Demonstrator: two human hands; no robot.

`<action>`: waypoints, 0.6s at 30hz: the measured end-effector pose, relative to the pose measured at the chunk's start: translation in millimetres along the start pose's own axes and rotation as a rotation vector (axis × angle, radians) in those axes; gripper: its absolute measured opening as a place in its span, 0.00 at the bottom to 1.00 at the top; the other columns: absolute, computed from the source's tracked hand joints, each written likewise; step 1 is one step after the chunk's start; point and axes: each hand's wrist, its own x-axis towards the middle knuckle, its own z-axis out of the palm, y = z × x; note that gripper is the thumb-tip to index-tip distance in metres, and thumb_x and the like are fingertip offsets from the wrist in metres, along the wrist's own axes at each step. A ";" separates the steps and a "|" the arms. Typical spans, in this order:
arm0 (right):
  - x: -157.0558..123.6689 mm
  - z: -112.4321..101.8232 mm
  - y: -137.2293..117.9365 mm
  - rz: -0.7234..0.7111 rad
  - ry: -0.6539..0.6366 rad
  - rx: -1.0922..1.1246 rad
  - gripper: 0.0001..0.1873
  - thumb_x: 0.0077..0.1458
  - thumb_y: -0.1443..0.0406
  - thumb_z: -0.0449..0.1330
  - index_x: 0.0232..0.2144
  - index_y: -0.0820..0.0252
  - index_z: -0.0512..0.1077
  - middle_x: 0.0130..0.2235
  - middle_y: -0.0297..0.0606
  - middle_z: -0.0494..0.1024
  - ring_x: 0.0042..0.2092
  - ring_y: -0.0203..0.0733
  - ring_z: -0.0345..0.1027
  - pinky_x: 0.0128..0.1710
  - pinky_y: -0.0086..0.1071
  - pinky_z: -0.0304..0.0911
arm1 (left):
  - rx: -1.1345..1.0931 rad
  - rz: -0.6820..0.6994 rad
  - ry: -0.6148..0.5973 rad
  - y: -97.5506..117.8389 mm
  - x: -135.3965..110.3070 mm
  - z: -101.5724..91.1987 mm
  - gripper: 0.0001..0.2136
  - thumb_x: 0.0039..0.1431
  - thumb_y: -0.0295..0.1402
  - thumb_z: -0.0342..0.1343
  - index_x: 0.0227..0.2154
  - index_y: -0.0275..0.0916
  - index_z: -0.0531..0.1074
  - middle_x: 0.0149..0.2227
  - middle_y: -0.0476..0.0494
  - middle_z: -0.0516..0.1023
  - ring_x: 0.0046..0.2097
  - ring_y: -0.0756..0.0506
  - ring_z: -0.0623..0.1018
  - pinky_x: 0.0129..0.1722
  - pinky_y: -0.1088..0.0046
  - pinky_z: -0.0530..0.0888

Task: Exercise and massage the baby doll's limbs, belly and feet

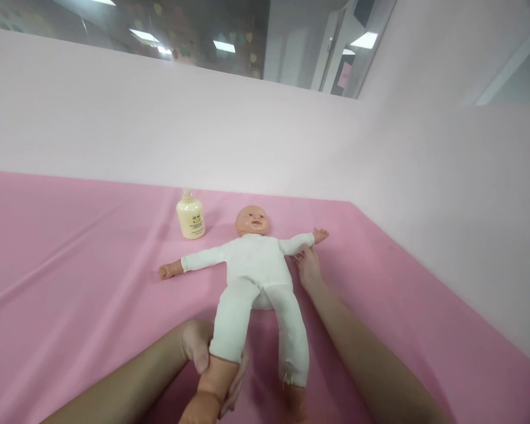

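Head view shows the doll lying face-up, arms spread, on the pink sheet; the left hand is wrapped round its near lower leg, the right hand lies flat, fingers extended, touching its far sleeve. Judging by that, the cream bottle beside the head stands untouched. Pale pink walls enclose the surface, glass above

Baby-care training room, likely office building: pink-draped tabletop, practice doll, lotion bottle just beside doll's head, plain partition behind, glass panes and ceiling strip lights above it
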 end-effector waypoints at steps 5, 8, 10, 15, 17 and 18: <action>-13.3 9.3 -3.5 -0.144 -0.111 -0.156 0.19 0.53 0.57 0.59 0.48 0.49 0.69 0.49 0.34 0.74 0.49 0.43 0.69 0.48 0.39 0.67 | -0.284 0.212 0.049 -2.7 0.7 -3.7 0.25 0.42 0.56 0.55 0.29 0.35 0.72 0.20 0.44 0.70 0.27 0.44 0.71 0.41 0.57 0.73; -22.7 14.0 -7.8 -0.207 -0.237 -0.288 0.18 0.54 0.59 0.58 0.48 0.49 0.70 0.49 0.34 0.75 0.51 0.44 0.68 0.53 0.41 0.64 | -0.358 0.238 0.240 0.8 0.9 -7.5 0.25 0.45 0.57 0.51 0.27 0.36 0.69 0.20 0.48 0.65 0.27 0.46 0.68 0.43 0.58 0.71; -28.0 15.8 -11.6 -0.249 -0.352 -0.419 0.20 0.56 0.60 0.57 0.51 0.48 0.69 0.50 0.34 0.75 0.53 0.45 0.67 0.56 0.43 0.61 | -0.393 0.232 0.301 2.4 1.4 -8.5 0.25 0.47 0.57 0.50 0.27 0.35 0.68 0.20 0.50 0.63 0.27 0.47 0.67 0.42 0.59 0.70; -32.1 15.6 -18.2 -0.422 -0.532 -0.730 0.21 0.55 0.64 0.58 0.52 0.46 0.70 0.57 0.34 0.69 0.61 0.47 0.57 0.64 0.45 0.49 | -0.419 0.232 0.372 1.0 3.0 -8.1 0.24 0.50 0.56 0.47 0.27 0.35 0.66 0.22 0.50 0.62 0.28 0.48 0.66 0.40 0.62 0.69; -31.4 15.0 -18.6 -0.439 -0.544 -0.765 0.21 0.56 0.64 0.57 0.53 0.45 0.70 0.57 0.34 0.69 0.62 0.47 0.56 0.64 0.45 0.49 | -0.419 0.234 0.377 0.2 3.1 -8.5 0.25 0.51 0.57 0.46 0.27 0.35 0.66 0.22 0.49 0.62 0.28 0.48 0.65 0.39 0.62 0.69; -31.2 14.9 -18.5 -0.434 -0.542 -0.762 0.21 0.56 0.64 0.57 0.53 0.46 0.70 0.57 0.35 0.69 0.62 0.47 0.56 0.64 0.45 0.49 | -0.409 0.231 0.370 0.0 2.9 -8.5 0.25 0.51 0.57 0.46 0.27 0.35 0.66 0.22 0.49 0.62 0.28 0.48 0.65 0.39 0.61 0.69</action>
